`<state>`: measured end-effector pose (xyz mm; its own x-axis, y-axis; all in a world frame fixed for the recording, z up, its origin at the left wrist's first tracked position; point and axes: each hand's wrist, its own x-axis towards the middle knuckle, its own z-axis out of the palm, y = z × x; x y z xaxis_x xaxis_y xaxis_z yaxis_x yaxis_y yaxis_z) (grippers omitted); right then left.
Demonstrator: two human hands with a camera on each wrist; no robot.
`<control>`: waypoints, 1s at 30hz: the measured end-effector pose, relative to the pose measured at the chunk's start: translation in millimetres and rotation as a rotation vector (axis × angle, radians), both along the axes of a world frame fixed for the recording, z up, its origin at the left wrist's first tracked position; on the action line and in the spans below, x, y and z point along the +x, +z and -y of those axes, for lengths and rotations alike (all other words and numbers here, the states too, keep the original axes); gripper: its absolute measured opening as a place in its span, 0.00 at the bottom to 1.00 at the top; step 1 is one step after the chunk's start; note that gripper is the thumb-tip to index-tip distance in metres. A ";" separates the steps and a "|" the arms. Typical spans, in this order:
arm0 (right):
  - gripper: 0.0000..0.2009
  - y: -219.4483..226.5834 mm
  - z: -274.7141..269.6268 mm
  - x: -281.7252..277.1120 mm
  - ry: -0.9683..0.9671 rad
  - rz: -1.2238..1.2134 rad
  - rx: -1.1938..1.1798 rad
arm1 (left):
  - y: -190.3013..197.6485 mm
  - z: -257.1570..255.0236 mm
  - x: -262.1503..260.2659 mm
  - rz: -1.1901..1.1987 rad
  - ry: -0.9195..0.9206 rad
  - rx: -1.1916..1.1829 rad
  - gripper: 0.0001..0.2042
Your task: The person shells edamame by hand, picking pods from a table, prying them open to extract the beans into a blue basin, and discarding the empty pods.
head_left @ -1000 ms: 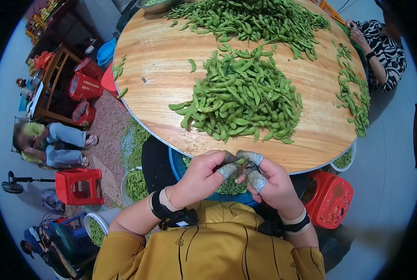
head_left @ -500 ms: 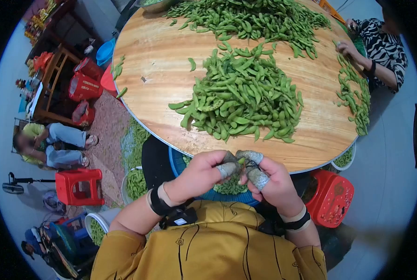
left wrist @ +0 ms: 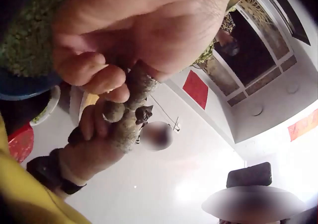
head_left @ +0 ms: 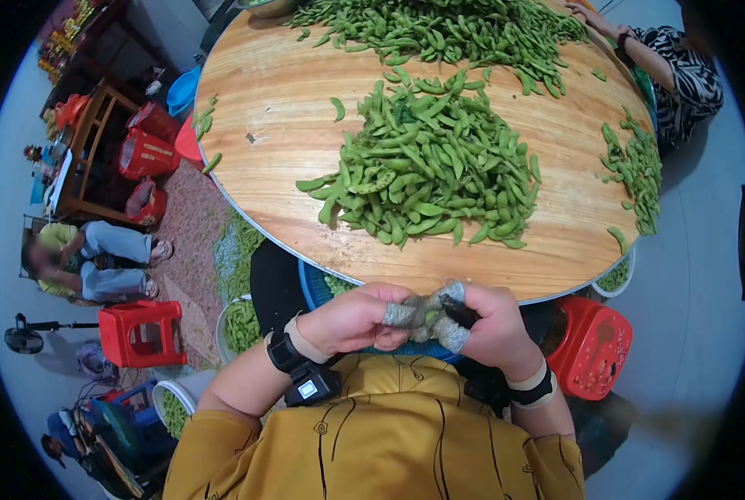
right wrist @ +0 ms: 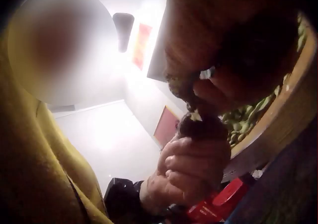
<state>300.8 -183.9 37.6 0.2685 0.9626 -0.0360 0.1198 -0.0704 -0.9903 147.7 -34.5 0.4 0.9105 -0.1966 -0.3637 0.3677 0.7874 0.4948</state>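
Note:
In the head view my left hand (head_left: 351, 318) and right hand (head_left: 496, 329) meet just off the near edge of the round wooden table (head_left: 280, 133). Grey wrapping covers the thumb and finger ends of both hands; wrapped fingertips (head_left: 401, 315) press together. Between them shows a bit of a green soybean pod (head_left: 431, 316), pinched from both sides and mostly hidden. Beneath the hands is a blue basin (head_left: 312, 283), partly covered by them, with shelled beans in it. A heap of soybean pods (head_left: 435, 167) lies on the table ahead.
A larger pod pile (head_left: 447, 33) covers the table's far side, with scattered pods (head_left: 635, 167) along the right edge. Another person's hand (head_left: 593, 18) reaches over the far right. Red stools (head_left: 591, 350) (head_left: 141, 333) and bean-filled buckets (head_left: 240, 329) stand around below.
My hands have drawn closer together and slightly lower, and the left hand has turned. The other person's hand has moved from the right edge to the far pile, and the right-edge pods are rearranged.

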 end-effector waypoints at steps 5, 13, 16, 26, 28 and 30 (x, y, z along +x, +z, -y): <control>0.09 -0.8 3.1 -17.0 0.104 0.875 0.019 | 17.5 -9.3 -14.0 -0.123 -0.177 0.518 0.09; 0.12 -5.2 -18.6 2.9 -0.351 0.930 0.018 | 43.3 -29.3 -117.5 -0.656 -0.584 2.012 0.09; 0.15 -21.5 -38.3 10.2 -0.482 1.000 -0.133 | 43.9 -29.9 -137.7 -0.630 -0.480 2.158 0.10; 0.16 4.3 -7.2 -3.1 -0.513 0.498 -0.347 | 42.1 4.3 -11.8 0.181 0.038 1.317 0.09; 0.16 7.8 2.9 -8.2 -0.495 0.347 -0.202 | 37.3 17.3 15.8 0.154 0.073 1.117 0.10; 0.17 7.3 7.7 -14.3 -0.443 0.421 -0.142 | 37.2 22.8 33.6 -0.019 0.076 0.603 0.10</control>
